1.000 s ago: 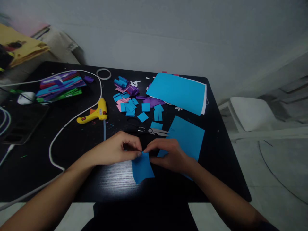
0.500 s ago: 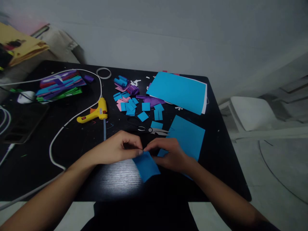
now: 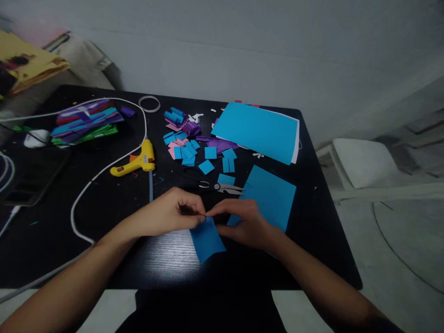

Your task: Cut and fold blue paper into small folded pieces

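Note:
A small blue piece of paper [image 3: 207, 240] is held over the near part of the black table, its upper edge pinched between both hands. My left hand [image 3: 176, 210] is closed on its top left, thumb and forefinger together. My right hand [image 3: 244, 219] has its fingers closed at the top right edge of the same piece. Just beyond the hands lie scissors [image 3: 229, 188], their blades pointing right. A larger blue sheet [image 3: 268, 194] rests on the table, partly under my right hand. Small blue paper squares [image 3: 210, 153] are scattered past the scissors.
A yellow glue gun [image 3: 137, 162] with a white cable lies left of my hands. Behind it is a pile of coloured paper strips [image 3: 86, 121]. Blue and white sheets [image 3: 256, 132] sit at the back right. A tape ring [image 3: 149, 104] lies near the back edge of the table [image 3: 329, 245].
The lower end of the blue paper has swung slightly to the left. Both hands keep their pinch in nearly the same place.

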### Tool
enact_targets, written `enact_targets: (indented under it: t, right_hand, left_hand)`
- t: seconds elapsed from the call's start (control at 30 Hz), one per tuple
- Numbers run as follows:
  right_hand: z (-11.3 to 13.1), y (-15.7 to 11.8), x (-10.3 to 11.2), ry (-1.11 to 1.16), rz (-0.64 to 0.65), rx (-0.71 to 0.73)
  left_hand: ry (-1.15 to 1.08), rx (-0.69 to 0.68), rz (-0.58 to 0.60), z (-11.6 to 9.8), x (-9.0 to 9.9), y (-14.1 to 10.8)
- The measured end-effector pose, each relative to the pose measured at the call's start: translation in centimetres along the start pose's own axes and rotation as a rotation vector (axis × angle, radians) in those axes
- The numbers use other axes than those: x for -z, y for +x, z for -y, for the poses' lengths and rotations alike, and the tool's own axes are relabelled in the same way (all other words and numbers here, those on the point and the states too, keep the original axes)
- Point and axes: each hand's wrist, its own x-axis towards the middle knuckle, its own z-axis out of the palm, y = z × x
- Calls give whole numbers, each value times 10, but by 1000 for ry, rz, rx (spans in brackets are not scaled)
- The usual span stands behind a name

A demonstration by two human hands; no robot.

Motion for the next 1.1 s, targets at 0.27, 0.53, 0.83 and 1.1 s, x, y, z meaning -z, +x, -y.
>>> enact_targets:
  t: [0.27,0.53,0.83,1.1]
  right_hand:
    - [0,0,0,10,9,36]
    - [-2,0,0,22,20,-5]
    - [-1,2,3,39,45,-13]
    - [-1,2,4,43,53,-52]
  left_hand:
    - [35,7,15,0,1,0]
    - [44,14,62,-2,3,0]
    - [86,26,95,0,1,0]
    - [131,-36,96,-1,-2,0]
